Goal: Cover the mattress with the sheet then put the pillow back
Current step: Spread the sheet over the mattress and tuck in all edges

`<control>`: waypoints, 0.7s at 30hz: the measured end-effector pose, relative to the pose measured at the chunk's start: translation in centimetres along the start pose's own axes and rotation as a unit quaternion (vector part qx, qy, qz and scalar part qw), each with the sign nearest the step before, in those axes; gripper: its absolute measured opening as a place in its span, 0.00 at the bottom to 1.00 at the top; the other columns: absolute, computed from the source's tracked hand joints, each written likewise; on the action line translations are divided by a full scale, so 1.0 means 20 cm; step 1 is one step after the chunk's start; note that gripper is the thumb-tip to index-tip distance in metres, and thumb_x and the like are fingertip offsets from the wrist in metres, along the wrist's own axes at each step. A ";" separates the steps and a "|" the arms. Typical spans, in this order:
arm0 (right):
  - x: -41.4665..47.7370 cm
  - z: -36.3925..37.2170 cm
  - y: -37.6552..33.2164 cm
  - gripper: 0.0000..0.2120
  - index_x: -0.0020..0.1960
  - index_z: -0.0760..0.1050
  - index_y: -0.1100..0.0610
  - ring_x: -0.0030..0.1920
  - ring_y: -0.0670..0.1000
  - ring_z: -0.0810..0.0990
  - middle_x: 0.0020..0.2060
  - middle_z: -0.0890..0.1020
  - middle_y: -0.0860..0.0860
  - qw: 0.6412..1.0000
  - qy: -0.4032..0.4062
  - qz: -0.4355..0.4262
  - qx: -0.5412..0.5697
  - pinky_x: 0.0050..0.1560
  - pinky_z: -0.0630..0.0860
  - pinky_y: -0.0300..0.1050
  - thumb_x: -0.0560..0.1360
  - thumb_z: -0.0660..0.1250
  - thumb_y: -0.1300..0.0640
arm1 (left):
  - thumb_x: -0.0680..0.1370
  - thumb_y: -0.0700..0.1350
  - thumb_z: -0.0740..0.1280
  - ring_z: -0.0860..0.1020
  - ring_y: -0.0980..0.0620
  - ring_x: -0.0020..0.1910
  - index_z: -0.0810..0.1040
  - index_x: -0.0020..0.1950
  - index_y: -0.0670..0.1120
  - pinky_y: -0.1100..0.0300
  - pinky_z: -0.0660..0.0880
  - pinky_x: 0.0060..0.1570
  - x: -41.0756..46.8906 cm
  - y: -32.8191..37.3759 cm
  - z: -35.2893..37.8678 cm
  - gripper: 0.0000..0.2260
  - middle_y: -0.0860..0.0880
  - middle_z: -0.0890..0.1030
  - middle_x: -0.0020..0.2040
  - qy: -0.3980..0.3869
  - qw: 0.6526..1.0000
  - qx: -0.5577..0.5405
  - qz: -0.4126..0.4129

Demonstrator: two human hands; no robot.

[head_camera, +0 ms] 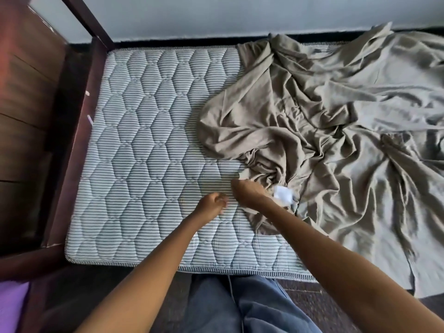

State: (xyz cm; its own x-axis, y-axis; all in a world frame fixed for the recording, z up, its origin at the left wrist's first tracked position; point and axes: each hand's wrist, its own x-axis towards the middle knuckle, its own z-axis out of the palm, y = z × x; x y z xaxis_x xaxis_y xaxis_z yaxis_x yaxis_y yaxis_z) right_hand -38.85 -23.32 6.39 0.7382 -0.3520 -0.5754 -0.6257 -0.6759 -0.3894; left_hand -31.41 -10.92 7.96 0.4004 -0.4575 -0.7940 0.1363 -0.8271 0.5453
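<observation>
Person stands at the mattress's (pixel 149 145) near long edge, both arms reaching over it. The right hand (pixel 248 193) is at the sheet's (pixel 312 116) bunched leading edge, fingers buried in the folds and gripping the cloth just beside a white tag (pixel 283 194). That looks like a hold on a corner or hem, ready to drag the fabric across the bare half. The left hand (pixel 212 204) hovers over bare mattress just beside the right, fingers curled in, nothing seen in it. It's slightly blurred, and probably going for a second grip on the same edge. The sheet is olive-taupe, thin and soft, heavily wrinkled, heaped in ridges over the mattress's right part and spilling off the near edge there toward the floor. Its far side runs up to the mattress's far edge by the wall (pixel 192 15). The left part of the mattress is uncovered: quilted in hexagon-like cells with fine grey stripes and a piped border. A dark wooden bed frame (pixel 79 131) with a headboard runs along the mattress's left end. No pillow in view. Blue jeans (pixel 240 306) show below the near edge, and a purple item (pixel 12 306) sits off the near-left corner, can't tell what it is. Judgement: covering is roughly half done, the spread toward the headboard end is still to do, and the pillow step hasn't started. The limp fabric will likely bunch and need smoothing.
</observation>
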 end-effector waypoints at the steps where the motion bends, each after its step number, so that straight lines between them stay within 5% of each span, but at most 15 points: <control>1: -0.01 -0.04 -0.06 0.11 0.56 0.71 0.58 0.53 0.62 0.78 0.54 0.79 0.62 0.998 0.026 0.014 0.054 0.46 0.71 0.50 0.79 0.54 0.57 | 0.76 0.43 0.65 0.77 0.53 0.39 0.75 0.53 0.48 0.60 0.76 0.41 -0.04 0.01 -0.01 0.06 0.47 0.80 0.47 -0.024 0.999 -0.035 -0.005; 4: -0.02 -0.16 -0.24 0.08 0.52 0.74 0.63 0.50 0.59 0.78 0.48 0.80 0.62 0.954 0.085 0.062 0.282 0.45 0.71 0.49 0.77 0.59 0.61 | 0.78 0.43 0.65 0.78 0.54 0.47 0.73 0.53 0.52 0.60 0.73 0.45 -0.15 0.05 -0.05 0.06 0.51 0.79 0.51 -0.042 0.987 -0.156 0.001; 6: -0.05 -0.25 -0.33 0.05 0.45 0.73 0.64 0.39 0.54 0.80 0.37 0.79 0.60 0.880 0.080 0.060 0.464 0.39 0.75 0.47 0.75 0.58 0.68 | 0.74 0.47 0.70 0.79 0.52 0.51 0.71 0.55 0.52 0.56 0.73 0.50 -0.20 0.08 -0.09 0.13 0.51 0.79 0.53 -0.011 0.971 -0.237 0.030; 8: -0.11 -0.34 -0.41 0.11 0.38 0.70 0.60 0.28 0.49 0.78 0.28 0.77 0.55 0.770 -0.002 0.047 0.636 0.30 0.72 0.42 0.75 0.55 0.70 | 0.67 0.51 0.73 0.78 0.51 0.54 0.69 0.59 0.51 0.54 0.72 0.53 -0.24 0.12 -0.15 0.24 0.51 0.79 0.53 0.019 0.952 -0.298 0.058; 10: -0.19 -0.41 -0.48 0.14 0.37 0.73 0.62 0.31 0.48 0.76 0.29 0.79 0.53 0.718 -0.097 0.028 0.689 0.33 0.71 0.39 0.77 0.52 0.66 | 0.67 0.47 0.72 0.78 0.50 0.53 0.67 0.61 0.48 0.51 0.73 0.53 -0.27 0.17 -0.22 0.25 0.49 0.78 0.53 0.059 0.940 -0.327 0.081; 14: -0.22 -0.50 -0.60 0.07 0.52 0.76 0.63 0.40 0.40 0.78 0.42 0.78 0.47 0.802 -0.077 -0.034 0.592 0.43 0.76 0.32 0.78 0.60 0.65 | 0.74 0.35 0.69 0.78 0.51 0.44 0.72 0.58 0.45 0.56 0.76 0.43 -0.32 0.23 -0.37 0.15 0.45 0.78 0.49 0.146 0.929 -0.312 0.134; 17: -0.23 -0.57 -0.67 0.08 0.50 0.75 0.59 0.37 0.49 0.79 0.39 0.78 0.53 0.808 -0.020 -0.023 0.589 0.34 0.80 0.41 0.77 0.59 0.67 | 0.78 0.38 0.65 0.78 0.51 0.43 0.74 0.53 0.48 0.56 0.76 0.40 -0.38 0.26 -0.48 0.07 0.46 0.79 0.47 0.105 0.945 -0.279 0.137; 21: -0.17 -0.63 -0.75 0.13 0.54 0.77 0.64 0.28 0.45 0.76 0.32 0.78 0.54 0.891 0.090 -0.035 0.444 0.23 0.72 0.35 0.73 0.59 0.71 | 0.81 0.41 0.60 0.77 0.48 0.50 0.78 0.57 0.44 0.57 0.74 0.46 -0.44 0.29 -0.63 0.09 0.45 0.81 0.50 0.112 0.950 -0.247 0.154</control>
State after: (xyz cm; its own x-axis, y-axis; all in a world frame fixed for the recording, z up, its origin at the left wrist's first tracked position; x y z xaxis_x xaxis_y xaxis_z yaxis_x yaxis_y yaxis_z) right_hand -28.87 -20.20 23.35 0.7620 -0.4817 -0.4329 -0.4691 0.0503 -0.8817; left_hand -22.83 -7.49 21.52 0.6657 -0.5256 -0.5297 0.3684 -0.3859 0.8458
